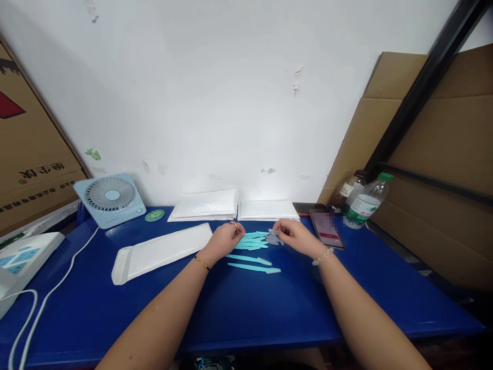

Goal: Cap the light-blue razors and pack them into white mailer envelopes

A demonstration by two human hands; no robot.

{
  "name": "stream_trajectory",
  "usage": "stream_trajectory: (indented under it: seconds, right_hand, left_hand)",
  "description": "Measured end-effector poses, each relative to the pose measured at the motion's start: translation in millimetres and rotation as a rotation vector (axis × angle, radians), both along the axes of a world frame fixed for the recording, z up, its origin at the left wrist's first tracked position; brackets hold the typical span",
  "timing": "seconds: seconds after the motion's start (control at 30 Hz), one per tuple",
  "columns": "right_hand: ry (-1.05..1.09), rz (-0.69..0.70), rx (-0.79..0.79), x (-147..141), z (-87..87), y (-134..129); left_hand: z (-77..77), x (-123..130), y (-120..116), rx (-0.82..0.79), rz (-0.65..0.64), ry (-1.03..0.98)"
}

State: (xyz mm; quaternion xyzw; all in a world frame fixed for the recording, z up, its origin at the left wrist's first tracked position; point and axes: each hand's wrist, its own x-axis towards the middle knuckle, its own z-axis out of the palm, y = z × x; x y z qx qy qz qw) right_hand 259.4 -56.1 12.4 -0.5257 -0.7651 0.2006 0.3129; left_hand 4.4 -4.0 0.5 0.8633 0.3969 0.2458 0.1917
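My bare forearms [162, 303] reach over a blue table [262, 313] to loose turquoise sticks [252, 240]. My left hand [223, 240] bunches its fingertips at their left end; my right hand [296, 236] is pinched at small grey pieces [272, 239], though I cannot tell whether either grips anything. One careless brush could scatter the overlapping sticks across the smooth top.

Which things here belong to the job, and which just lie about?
Likely the job's:
- slim turquoise plastic sticks
- small grey pieces
- flat white padded envelopes

Likely lying about:
- square light-blue fan
- clear plastic bottle, green cap
- rectangular mauve-screened phone
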Motion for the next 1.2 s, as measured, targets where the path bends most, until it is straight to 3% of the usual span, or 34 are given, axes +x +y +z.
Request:
stream_trajectory:
  seconds: [0.3, 0.53, 0.6, 0.77, 1.0, 1.2]
  right_hand:
    - [-0.021, 0.069, 0.008, -13.6, -5.5, -1.3]
    - [-0.019, 0.257, -0.184, -10.6, -4.2, -6.4]
    - [-0.063, 0.236, -0.193, -3.6, -4.5, -4.3]
    - [-0.236, 0.007, -0.032, 7.6, -9.9, 4.5]
    - [-0.332, 0.038, 0.037, -4.1, -24.8, 11.5]
    - [-0.290, 0.022, -0.057, -1.2, -31.8, 14.6]
  left_hand:
    - [0.7, 2.8, -3.0, -0.024, -0.037, -0.012]
    - [3.5, -0.9, -8.6, -0.229, -0.299, 0.085]
    - [3.6, -1.6, -8.2, -0.190, -0.269, 0.111]
    - [-2.1, -1.3, -0.9, 0.058, -0.083, 0.198]
    - [-8.8, 1.2, 1.2, 0.069, -0.045, 0.243]
    - [-3.0, -1.4, 1.9, 0.047, -0.014, 0.175]
